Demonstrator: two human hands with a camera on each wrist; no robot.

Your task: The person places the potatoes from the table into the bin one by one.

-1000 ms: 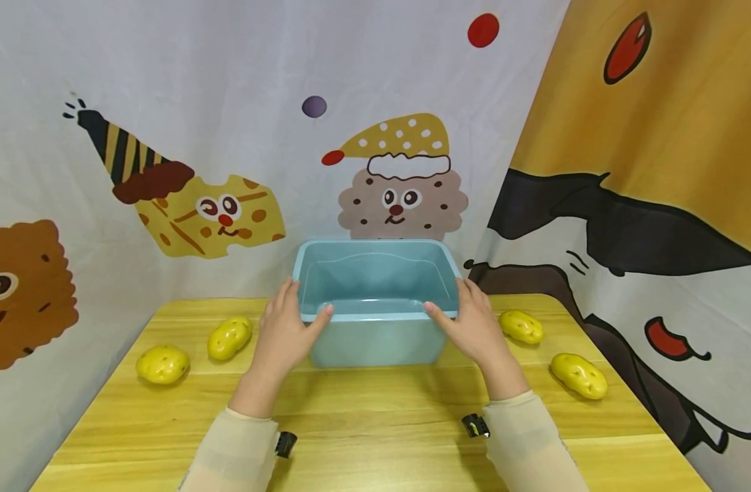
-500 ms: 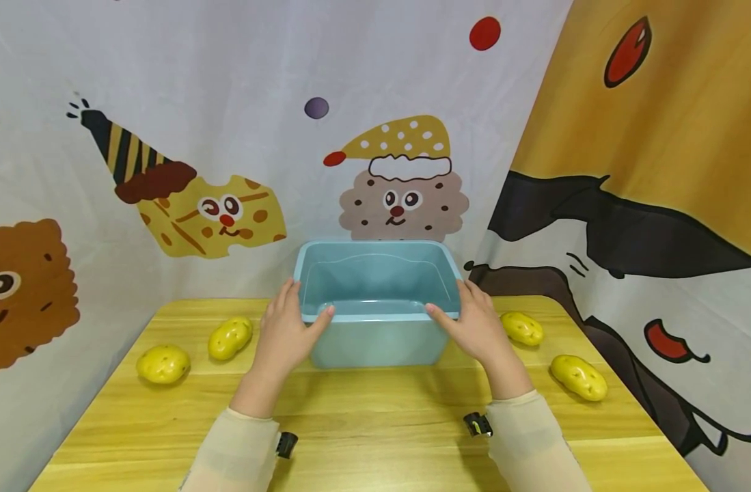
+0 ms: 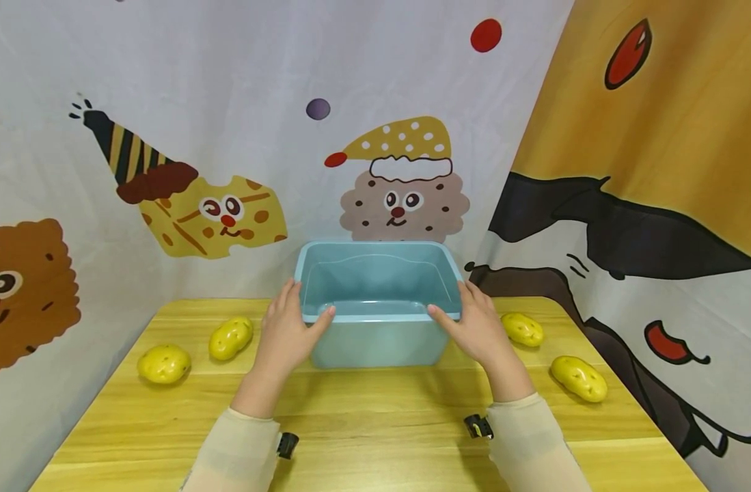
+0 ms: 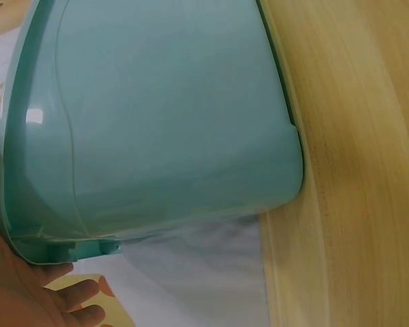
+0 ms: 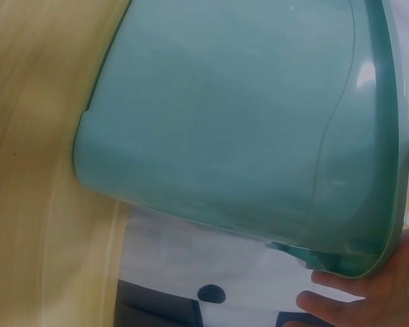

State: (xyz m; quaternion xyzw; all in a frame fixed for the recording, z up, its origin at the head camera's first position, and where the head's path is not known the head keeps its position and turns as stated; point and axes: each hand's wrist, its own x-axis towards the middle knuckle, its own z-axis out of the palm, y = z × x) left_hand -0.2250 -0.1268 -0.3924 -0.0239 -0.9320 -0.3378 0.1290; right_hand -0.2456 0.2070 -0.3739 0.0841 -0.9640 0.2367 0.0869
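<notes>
A light blue-green plastic bin (image 3: 378, 345) stands upright on the table near its back edge, open side up. My left hand (image 3: 285, 335) holds its near left corner, the thumb over the front rim and the fingers along the left side. At the near right corner my right hand (image 3: 473, 324) grips in mirror fashion. In the left wrist view, fingers (image 4: 78, 293) reach under the bin's rim, and the bin's wall (image 4: 170, 116) fills most of the picture. The right wrist view shows fingers (image 5: 327, 306) below the rim beside the bin's wall (image 5: 211, 116).
Two yellow potatoes, one nearer (image 3: 164, 363) and one farther (image 3: 230, 338), lie left of the bin. On the right lie another potato (image 3: 523, 329) and a nearer potato (image 3: 579, 378). A printed cartoon curtain (image 3: 240, 82) hangs right behind the wooden table (image 3: 375, 437).
The head view has shifted very slightly. Both hands stay at the bin's corners, and the bin and potatoes keep their places.
</notes>
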